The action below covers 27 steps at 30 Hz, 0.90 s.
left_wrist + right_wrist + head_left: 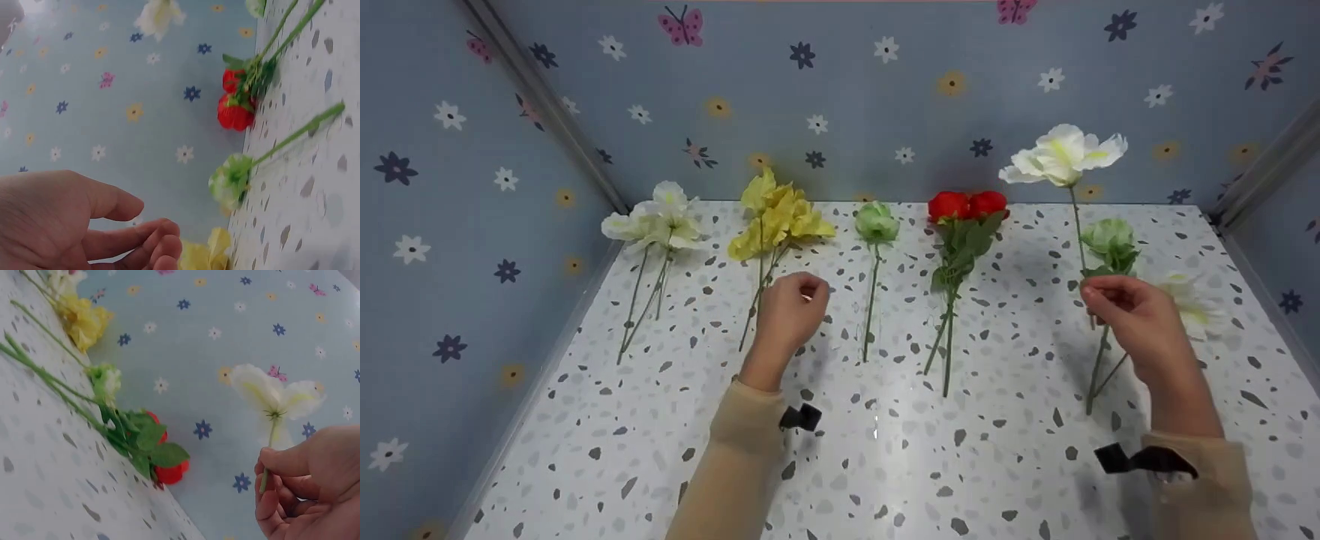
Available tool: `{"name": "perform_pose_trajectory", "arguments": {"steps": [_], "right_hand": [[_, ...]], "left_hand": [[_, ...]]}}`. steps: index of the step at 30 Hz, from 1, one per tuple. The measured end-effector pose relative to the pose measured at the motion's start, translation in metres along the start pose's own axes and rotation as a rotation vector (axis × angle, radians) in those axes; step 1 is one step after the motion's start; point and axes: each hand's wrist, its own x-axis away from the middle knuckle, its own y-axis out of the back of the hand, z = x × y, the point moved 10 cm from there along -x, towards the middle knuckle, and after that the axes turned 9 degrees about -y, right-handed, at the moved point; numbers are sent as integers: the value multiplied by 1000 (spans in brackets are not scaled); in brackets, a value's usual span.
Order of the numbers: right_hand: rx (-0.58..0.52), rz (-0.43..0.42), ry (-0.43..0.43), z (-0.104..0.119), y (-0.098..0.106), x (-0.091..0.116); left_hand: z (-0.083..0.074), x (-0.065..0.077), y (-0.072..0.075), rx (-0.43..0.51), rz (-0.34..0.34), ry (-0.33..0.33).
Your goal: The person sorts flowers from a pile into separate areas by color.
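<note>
Between thumb and fingers, my right hand (1155,330) pinches the stem of a white artificial flower (1063,156), its bloom upright above the tabletop. Just behind that hand lie a green flower (1110,238) and another white flower (1192,304), partly hidden by it. My left hand (791,319) hovers in front of the yellow flowers (791,214), overlapping their stems in the head view. Its fingers are loosely bent, and the left wrist view shows nothing between thumb (115,202) and fingertips.
White flowers (660,221) lie at the far left on the speckled tabletop (870,480). A single green flower (876,223) and two red roses (967,204) with leaves lie in the middle. Blue patterned panels (855,90) enclose the back and sides.
</note>
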Motion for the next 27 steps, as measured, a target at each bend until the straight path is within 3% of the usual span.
{"name": "perform_pose_trajectory", "arguments": {"steps": [5,12,19,27], "right_hand": [[-233,125,70,20,-43,8],[-239,201,114,34,-86,22],[-258,249,153,41,-118,36],[-280,248,158,41,-126,41]], "left_hand": [[-46,13,-34,130,36,-124],[-92,39,-75,340,161,-222],[-107,56,-102,362,267,-232],[-114,63,-114,374,312,-257]]}}
